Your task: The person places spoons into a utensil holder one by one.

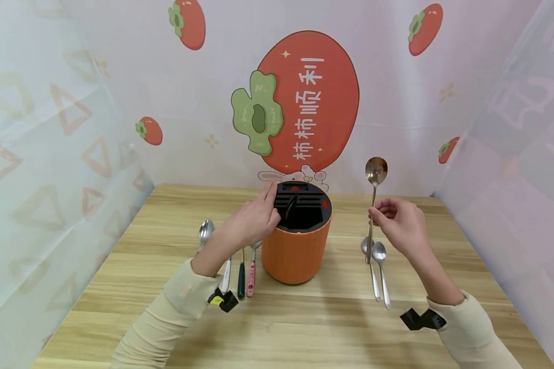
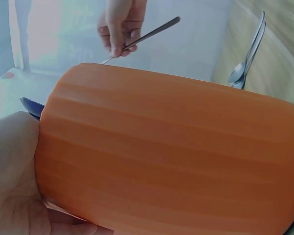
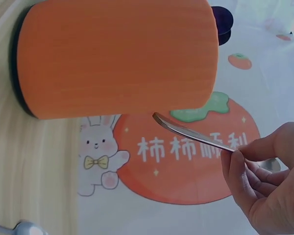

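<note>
My right hand [image 1: 401, 223] pinches the handle of a large coppery metal spoon [image 1: 376, 171] between thumb and fingers. Its bowl points up, and the handle end hangs over two silver spoons [image 1: 380, 252] on the table. An orange round utensil holder [image 1: 295, 256] with a black slotted top [image 1: 304, 218] stands upright in the middle. My left hand [image 1: 254, 218] rests against the holder's upper left side, fingers extended along the rim. A dark utensil [image 1: 292, 205] sticks up from the holder's opening. From the left wrist, the orange wall hides part of the spoon in my right hand.
Left of the holder lie a silver spoon [image 1: 205, 230] and utensils with white [image 1: 226, 277], dark green [image 1: 241, 281] and pink [image 1: 251, 279] handles, partly behind my left forearm. A printed cloth [image 1: 388, 102] hangs behind the wooden table [image 1: 304, 328], with more cloth at both sides.
</note>
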### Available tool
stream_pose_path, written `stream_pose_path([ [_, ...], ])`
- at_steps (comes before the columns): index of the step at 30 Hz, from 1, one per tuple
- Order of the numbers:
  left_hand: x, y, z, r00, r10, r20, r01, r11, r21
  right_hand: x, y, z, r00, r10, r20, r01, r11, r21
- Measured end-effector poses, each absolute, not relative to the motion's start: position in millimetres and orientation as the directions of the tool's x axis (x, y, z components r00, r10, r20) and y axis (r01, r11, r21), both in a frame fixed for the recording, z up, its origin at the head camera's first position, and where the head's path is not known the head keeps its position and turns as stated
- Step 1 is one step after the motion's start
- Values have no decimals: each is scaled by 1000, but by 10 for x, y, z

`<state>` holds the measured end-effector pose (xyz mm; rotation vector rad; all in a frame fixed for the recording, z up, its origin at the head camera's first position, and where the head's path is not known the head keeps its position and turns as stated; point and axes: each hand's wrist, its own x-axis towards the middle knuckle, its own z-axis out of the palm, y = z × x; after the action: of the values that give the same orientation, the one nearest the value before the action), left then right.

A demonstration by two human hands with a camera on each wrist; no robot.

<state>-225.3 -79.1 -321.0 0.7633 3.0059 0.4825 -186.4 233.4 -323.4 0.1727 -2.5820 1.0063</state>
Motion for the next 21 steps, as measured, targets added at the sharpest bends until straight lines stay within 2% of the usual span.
stream_pose_path([
  [9, -2253, -802, -3213, -880, 470, 60, 465, 832, 303, -1916, 2200, -3117, -907, 41, 418, -291, 656, -696],
  [21, -2256, -785, -3204, -883, 467, 52, 459, 833, 310, -1937, 2055, -2922, -862, 38, 506, -394, 577, -715],
])
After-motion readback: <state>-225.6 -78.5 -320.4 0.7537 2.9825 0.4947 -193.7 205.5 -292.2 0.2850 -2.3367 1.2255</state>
